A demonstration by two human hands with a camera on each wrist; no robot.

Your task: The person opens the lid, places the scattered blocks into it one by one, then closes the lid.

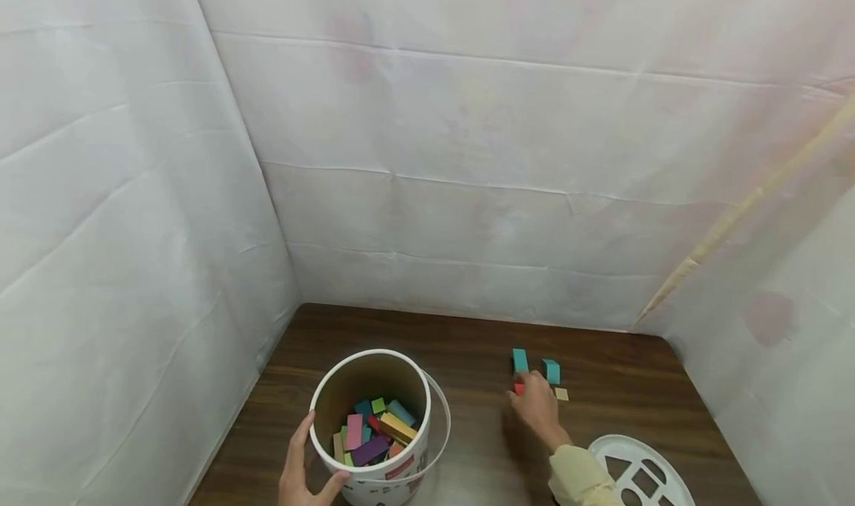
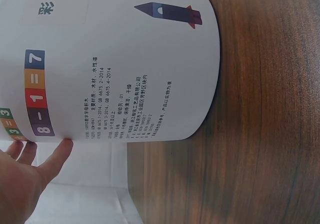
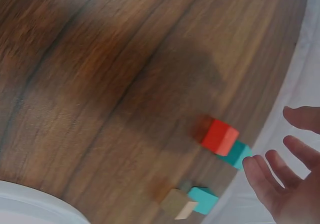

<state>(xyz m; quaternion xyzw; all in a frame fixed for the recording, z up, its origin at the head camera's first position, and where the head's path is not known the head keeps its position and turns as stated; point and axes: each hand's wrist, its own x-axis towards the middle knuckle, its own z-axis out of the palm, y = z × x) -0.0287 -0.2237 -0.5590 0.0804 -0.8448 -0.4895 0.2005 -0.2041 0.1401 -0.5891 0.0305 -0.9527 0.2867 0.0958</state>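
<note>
A white printed bucket [image 1: 374, 484] of colored wooden blocks [image 1: 369, 450] stands in front of me. My left hand [image 1: 303, 465] rests against its outside near the rim, thumb and fingers spread; the left wrist view shows the fingertips [image 2: 65, 143] on the printed wall. My right hand [image 1: 536, 406] reaches over the table, fingers parted with nothing between them. Close by it lies a red block [image 3: 220, 136] beside a teal block [image 1: 519, 360]. A second teal block [image 1: 551, 371] sits to the right, next to a plain wood block [image 1: 562, 394].
A white round lid [image 1: 617, 443] with shaped cutouts lies at the front right. The bucket's white handle [image 1: 446, 424] hangs down its right side. Dark wooden tabletop [image 1: 461, 365] extends to white cloth walls [image 1: 427, 194] at the back and sides.
</note>
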